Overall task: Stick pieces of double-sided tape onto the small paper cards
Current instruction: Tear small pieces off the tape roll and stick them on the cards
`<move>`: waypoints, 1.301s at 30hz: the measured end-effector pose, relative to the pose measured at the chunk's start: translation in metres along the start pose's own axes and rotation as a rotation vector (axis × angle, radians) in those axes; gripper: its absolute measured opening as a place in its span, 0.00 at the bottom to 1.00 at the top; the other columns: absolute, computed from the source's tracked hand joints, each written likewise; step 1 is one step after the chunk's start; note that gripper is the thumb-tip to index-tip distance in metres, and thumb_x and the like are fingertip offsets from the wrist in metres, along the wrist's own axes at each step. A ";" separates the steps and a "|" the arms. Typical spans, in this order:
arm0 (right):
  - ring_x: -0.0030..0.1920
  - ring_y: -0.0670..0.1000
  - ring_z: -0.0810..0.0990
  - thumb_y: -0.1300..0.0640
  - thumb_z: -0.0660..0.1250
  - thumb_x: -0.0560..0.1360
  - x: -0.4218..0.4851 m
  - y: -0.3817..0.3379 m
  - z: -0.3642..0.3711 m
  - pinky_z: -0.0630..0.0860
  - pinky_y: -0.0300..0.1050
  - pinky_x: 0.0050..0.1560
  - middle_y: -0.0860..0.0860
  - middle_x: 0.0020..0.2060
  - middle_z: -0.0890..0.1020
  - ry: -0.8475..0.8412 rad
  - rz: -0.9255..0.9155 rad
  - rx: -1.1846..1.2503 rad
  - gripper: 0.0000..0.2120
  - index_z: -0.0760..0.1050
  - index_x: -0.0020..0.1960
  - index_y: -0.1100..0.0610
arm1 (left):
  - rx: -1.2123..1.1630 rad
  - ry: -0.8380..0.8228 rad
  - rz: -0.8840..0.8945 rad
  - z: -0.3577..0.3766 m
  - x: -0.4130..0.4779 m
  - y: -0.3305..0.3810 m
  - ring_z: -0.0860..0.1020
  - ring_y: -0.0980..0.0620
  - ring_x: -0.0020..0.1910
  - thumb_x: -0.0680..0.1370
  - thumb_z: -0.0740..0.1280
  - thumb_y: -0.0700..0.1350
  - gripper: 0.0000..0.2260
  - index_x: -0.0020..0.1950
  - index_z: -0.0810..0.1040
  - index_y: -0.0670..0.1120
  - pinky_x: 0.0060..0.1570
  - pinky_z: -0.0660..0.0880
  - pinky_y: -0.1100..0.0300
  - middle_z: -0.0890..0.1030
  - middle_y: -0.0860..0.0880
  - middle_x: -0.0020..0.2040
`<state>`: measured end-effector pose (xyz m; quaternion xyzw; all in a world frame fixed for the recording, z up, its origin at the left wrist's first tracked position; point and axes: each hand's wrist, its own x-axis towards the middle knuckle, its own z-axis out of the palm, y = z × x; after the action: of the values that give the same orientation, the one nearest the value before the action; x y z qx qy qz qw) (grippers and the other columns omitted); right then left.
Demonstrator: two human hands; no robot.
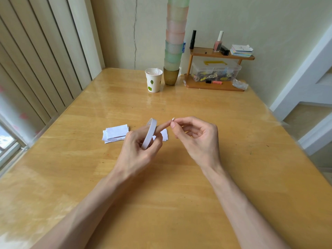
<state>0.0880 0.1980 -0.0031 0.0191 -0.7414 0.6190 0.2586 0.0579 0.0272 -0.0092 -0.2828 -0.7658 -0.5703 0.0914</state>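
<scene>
Left hand (142, 146) gripping tape roll (150, 133), index finger extended toward right hand (195, 139), right hand pinching white tape end (173, 119) between thumb and forefinger, paper cards (115, 133) stacked just beyond left hand

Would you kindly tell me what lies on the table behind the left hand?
A stack of small paper cards shows beside the left hand, which holds the tape roll. Another card peeks out; the hand covers the rest of it.
</scene>
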 end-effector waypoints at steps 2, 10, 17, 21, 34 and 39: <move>0.38 0.52 0.84 0.60 0.77 0.76 0.000 0.000 0.000 0.81 0.54 0.45 0.47 0.41 0.88 0.002 0.006 0.002 0.02 0.86 0.47 0.54 | 0.008 -0.004 0.006 0.000 0.000 -0.001 0.60 0.52 0.30 0.80 0.65 0.36 0.21 0.64 0.84 0.57 0.32 0.60 0.66 0.61 0.49 0.31; 0.38 0.51 0.84 0.62 0.77 0.76 0.001 0.000 -0.001 0.82 0.46 0.44 0.48 0.41 0.88 0.005 0.037 0.030 0.03 0.86 0.46 0.55 | 0.046 -0.015 0.026 0.001 0.000 -0.003 0.60 0.55 0.31 0.80 0.66 0.38 0.20 0.67 0.82 0.57 0.33 0.59 0.65 0.60 0.56 0.31; 0.37 0.49 0.83 0.63 0.77 0.76 0.001 0.000 -0.002 0.81 0.48 0.45 0.47 0.39 0.87 -0.009 0.027 0.029 0.04 0.86 0.47 0.55 | 0.018 -0.014 0.009 0.000 -0.001 0.000 0.60 0.55 0.32 0.80 0.65 0.37 0.20 0.66 0.83 0.57 0.37 0.61 0.70 0.61 0.51 0.31; 0.38 0.49 0.83 0.62 0.76 0.77 0.002 0.000 -0.004 0.81 0.44 0.46 0.48 0.40 0.88 -0.026 0.030 0.047 0.02 0.87 0.49 0.58 | -0.085 -0.033 -0.064 0.000 -0.001 -0.001 0.61 0.46 0.31 0.79 0.64 0.40 0.16 0.58 0.87 0.56 0.32 0.61 0.55 0.68 0.44 0.32; 0.37 0.50 0.83 0.61 0.77 0.76 0.002 0.000 -0.005 0.80 0.44 0.44 0.46 0.38 0.87 -0.012 0.034 0.061 0.01 0.87 0.47 0.56 | -0.177 -0.103 -0.112 0.000 0.000 0.005 0.61 0.37 0.31 0.78 0.64 0.41 0.17 0.39 0.83 0.62 0.31 0.59 0.48 0.78 0.33 0.38; 0.37 0.51 0.83 0.65 0.76 0.76 0.003 0.002 -0.005 0.81 0.45 0.44 0.48 0.40 0.88 -0.015 0.014 0.052 0.03 0.87 0.47 0.58 | -0.176 -0.111 -0.121 -0.001 -0.001 0.005 0.61 0.39 0.31 0.78 0.64 0.40 0.17 0.37 0.82 0.59 0.31 0.60 0.50 0.79 0.35 0.39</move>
<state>0.0868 0.2041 -0.0035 0.0252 -0.7272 0.6396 0.2480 0.0608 0.0272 -0.0053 -0.2743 -0.7322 -0.6234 -0.0110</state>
